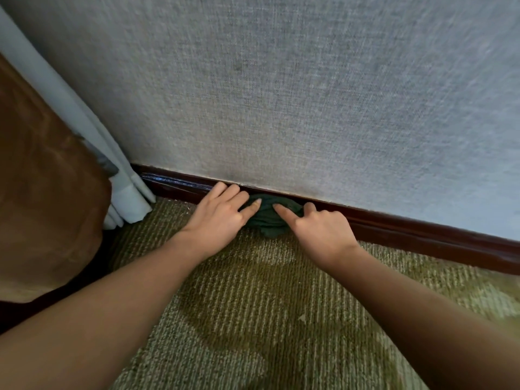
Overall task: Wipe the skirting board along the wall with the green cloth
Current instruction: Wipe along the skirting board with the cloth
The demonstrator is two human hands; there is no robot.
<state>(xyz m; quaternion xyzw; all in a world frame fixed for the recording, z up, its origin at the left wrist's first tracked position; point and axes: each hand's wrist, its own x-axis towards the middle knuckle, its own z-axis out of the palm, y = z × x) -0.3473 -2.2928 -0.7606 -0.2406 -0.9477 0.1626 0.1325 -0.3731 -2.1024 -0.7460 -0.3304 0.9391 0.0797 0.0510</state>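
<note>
Head view, left to right: a brown drape [50, 178] fills the left edge, and a pale curtain [123, 192] hangs beside it down to the carpet [267, 305]. At centre the left hand [222, 218] lies with straight fingers reaching the top of the dark skirting board [422, 229], thumb on the bunched green cloth [267, 218]. The cloth sits against the board's face, between both hands. Just right of it, the right hand [323, 229] curls its fingers round the cloth's end. The wipe looks under way. It would go best with the wad pressed flat to the board, covering the top ledge too, sliding in one steady pass.
</note>
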